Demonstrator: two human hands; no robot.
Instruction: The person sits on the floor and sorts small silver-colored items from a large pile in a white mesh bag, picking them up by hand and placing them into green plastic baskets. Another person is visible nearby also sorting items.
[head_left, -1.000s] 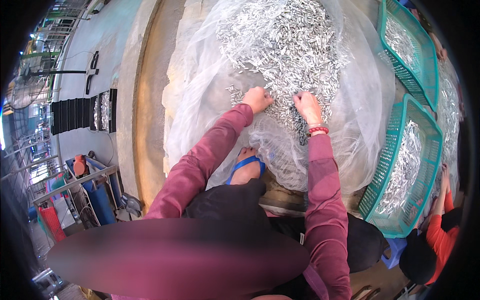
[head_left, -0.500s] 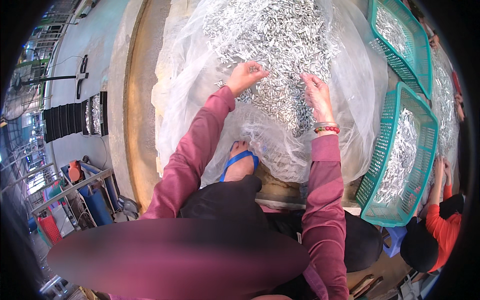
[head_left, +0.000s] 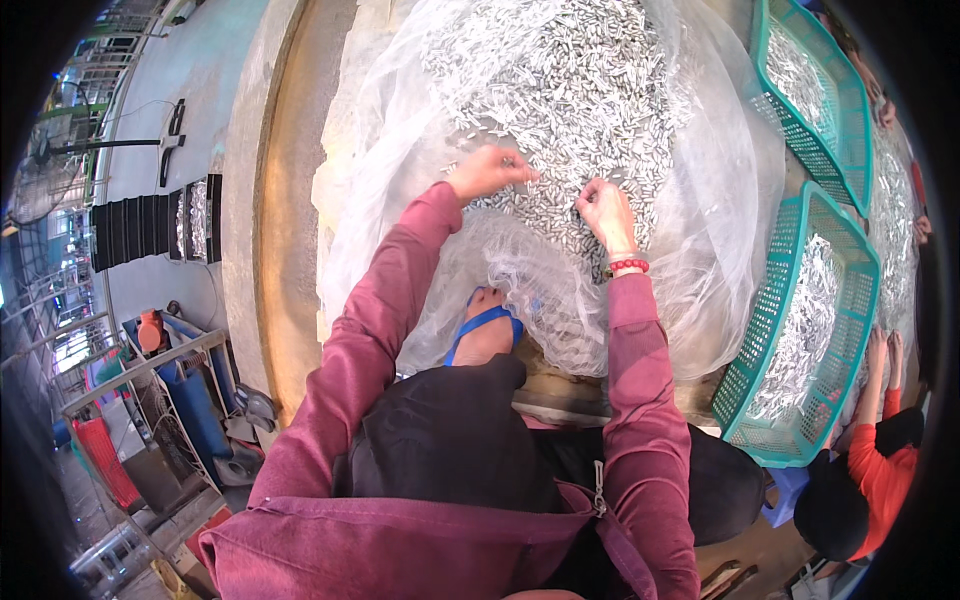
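Silvery small fish (head_left: 570,90) lie in a big heap on a thin white net (head_left: 720,200), which covers the ground in front of the person. Compared with one second ago, both hands have moved up the heap, toward 12 o'clock, and the arms are now more stretched. The left hand (head_left: 487,170) rests on the edge of the heap at about 11 o'clock from the person's blue sandal (head_left: 480,325); its fingers are curled and seem to pinch some fish, but I cannot tell this for sure. The right hand (head_left: 605,208), with a red bead bracelet (head_left: 630,265) on the wrist, is near it at 3 o'clock, fingers bent down into the fish. I judge that the sorting goes on and the hands now reach a fresh part of the heap. Two green plastic baskets (head_left: 850,290) with fish stand at 3 o'clock, well apart from the hands. Another person in an orange sleeve (head_left: 880,470) works at 4 o'clock.
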